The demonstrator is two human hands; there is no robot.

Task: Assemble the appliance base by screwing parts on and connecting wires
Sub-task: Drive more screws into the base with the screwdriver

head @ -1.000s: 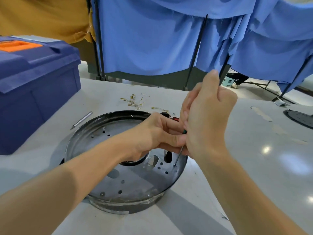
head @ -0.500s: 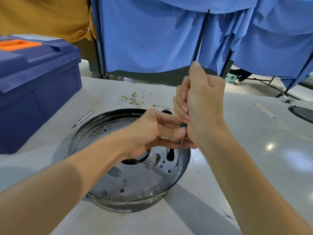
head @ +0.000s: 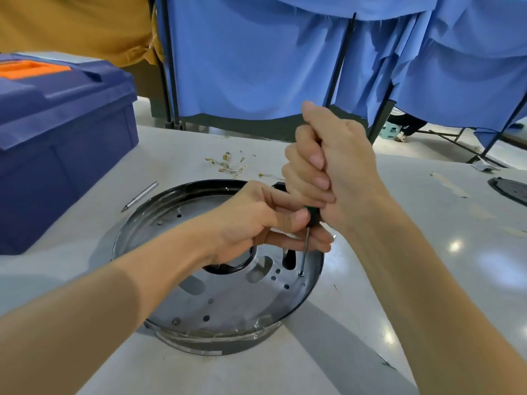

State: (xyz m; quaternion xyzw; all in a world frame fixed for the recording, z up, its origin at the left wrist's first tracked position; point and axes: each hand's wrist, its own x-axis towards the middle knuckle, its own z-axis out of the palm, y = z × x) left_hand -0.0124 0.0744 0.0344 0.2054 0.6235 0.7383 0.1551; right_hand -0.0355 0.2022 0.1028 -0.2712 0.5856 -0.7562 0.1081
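Two hands [head: 256, 220] [head: 333, 166], one screwdriver [head: 313, 217], one base [head: 228, 303]

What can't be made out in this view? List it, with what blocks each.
Head view only.
screwdriver handle: wrapped in the right hand; only its green-black end and shaft show.
screw under the tip: too small to tell how far in.
base centre opening: partly covered by the left hand.
dark round part: cut off by the right edge.
brass bits on the table: too small to identify.
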